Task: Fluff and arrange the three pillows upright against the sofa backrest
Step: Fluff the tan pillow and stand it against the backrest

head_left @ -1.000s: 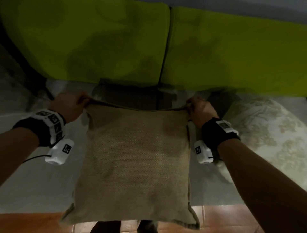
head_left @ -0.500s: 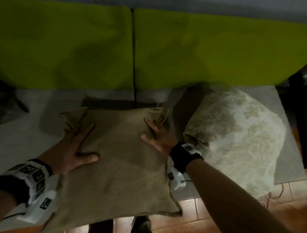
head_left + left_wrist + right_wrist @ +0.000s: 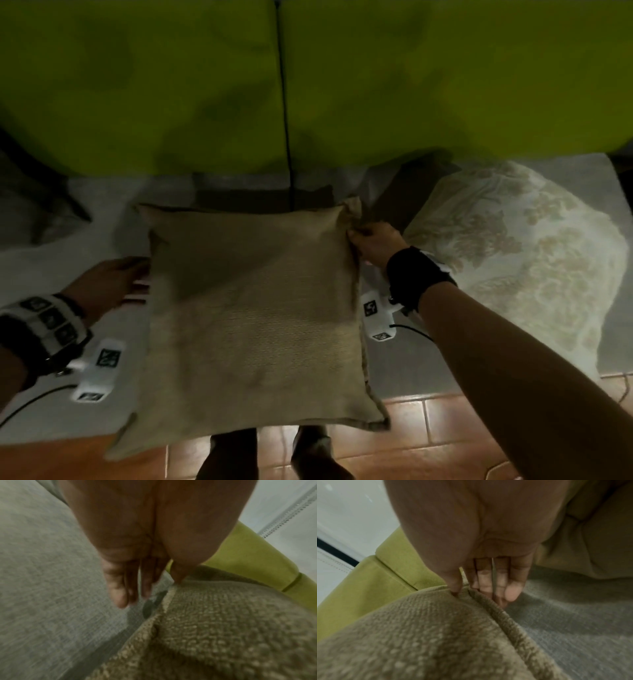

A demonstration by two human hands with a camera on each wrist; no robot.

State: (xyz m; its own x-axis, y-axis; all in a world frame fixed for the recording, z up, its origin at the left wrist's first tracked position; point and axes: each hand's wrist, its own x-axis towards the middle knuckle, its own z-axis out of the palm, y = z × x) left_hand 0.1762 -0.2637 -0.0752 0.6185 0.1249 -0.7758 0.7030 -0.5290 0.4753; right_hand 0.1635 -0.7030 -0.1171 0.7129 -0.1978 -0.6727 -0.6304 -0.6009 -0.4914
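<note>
A lime-green sofa backrest, divided by a dark vertical seam, fills the upper part of the head view. Below it a grey seat surface is spread, and a floor of reddish-brown tiles is seen at the bottom edge. A floral pillow lies on the seat to the right. A woven tan pillow is laid flat on the seat in the middle, its near edge overhanging the tiles. The right hand is closed on the tan pillow's right edge near the far corner, the fabric pinched between thumb and fingers. The left hand is held with fingers straight beside the pillow's left edge, gripping nothing.
</note>
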